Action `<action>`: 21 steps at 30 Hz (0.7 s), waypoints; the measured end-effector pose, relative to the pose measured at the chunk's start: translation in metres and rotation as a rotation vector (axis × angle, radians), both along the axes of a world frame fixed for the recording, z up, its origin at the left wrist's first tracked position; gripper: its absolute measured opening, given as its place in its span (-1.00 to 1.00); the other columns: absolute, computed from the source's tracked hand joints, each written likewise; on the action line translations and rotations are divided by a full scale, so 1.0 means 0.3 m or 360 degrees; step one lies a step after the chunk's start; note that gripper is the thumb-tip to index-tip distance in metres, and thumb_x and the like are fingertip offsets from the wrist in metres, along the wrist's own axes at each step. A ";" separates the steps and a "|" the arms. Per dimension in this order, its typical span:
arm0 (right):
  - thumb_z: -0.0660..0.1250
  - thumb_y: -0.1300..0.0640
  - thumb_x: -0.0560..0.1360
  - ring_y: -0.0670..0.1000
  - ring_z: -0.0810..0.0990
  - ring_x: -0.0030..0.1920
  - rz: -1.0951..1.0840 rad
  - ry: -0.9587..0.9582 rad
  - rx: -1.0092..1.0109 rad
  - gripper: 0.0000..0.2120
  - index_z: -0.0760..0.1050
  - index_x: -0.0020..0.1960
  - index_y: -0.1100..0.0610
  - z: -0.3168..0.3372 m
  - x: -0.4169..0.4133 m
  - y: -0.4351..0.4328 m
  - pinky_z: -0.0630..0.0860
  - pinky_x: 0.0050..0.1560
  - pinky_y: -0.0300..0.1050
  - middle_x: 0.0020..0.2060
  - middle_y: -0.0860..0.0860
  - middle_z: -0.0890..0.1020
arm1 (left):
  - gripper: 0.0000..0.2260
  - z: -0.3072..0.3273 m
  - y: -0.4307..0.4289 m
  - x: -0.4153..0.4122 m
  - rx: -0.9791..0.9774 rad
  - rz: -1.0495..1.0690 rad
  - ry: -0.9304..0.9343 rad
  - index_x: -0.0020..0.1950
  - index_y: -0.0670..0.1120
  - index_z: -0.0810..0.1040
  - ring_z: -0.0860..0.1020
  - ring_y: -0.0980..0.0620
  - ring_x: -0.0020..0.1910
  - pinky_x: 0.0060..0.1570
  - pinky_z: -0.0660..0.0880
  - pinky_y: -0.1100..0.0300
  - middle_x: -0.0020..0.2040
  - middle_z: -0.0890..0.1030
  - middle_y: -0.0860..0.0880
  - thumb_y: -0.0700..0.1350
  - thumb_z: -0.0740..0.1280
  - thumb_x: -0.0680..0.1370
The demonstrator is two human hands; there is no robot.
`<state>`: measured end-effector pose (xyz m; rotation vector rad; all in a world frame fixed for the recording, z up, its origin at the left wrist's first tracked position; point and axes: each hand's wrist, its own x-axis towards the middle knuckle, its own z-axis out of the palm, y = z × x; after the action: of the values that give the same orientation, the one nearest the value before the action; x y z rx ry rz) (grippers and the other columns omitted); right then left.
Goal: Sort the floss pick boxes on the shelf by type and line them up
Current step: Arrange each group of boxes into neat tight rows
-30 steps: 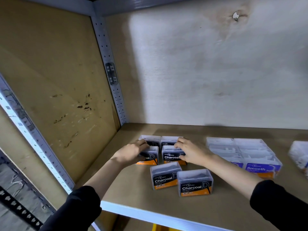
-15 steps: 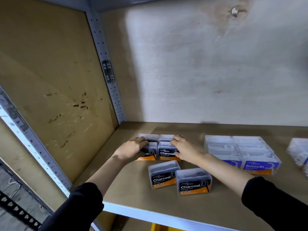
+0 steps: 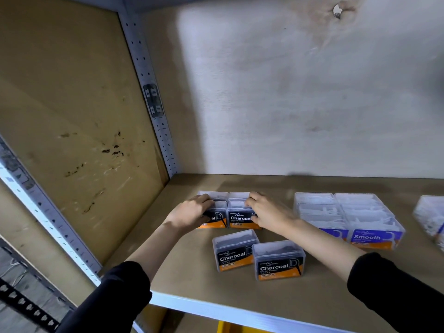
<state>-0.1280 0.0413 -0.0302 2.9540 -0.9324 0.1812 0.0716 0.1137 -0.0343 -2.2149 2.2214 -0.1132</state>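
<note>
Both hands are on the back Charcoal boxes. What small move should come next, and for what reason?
Probably let go and push the loose Charcoal box back against the held pair. The left hand and right hand grip that pair, which stands side by side; this box and its neighbour stand apart in front, staggered.

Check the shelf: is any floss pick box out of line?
The front-left Charcoal box and front-right Charcoal box sit apart from the Charcoal block gripped by the left hand and right hand, staggered and askew.
</note>
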 end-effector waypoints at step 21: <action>0.21 0.21 0.54 0.06 0.42 0.27 -0.0012 0.0012 -0.0012 -0.65 0.35 0.32 0.21 -0.013 0.011 -0.018 0.47 0.16 -0.13 0.27 0.10 0.41 | -0.61 0.009 -0.006 0.000 0.0032 -0.0022 -0.0002 0.38 -0.12 0.35 0.39 -0.05 0.32 0.16 0.38 0.09 0.37 0.38 -0.05 -0.13 0.23 0.55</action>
<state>-0.1248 0.0360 -0.0342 2.9416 -0.9400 0.1723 0.0714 0.1118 -0.0316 -2.1892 2.2271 -0.0915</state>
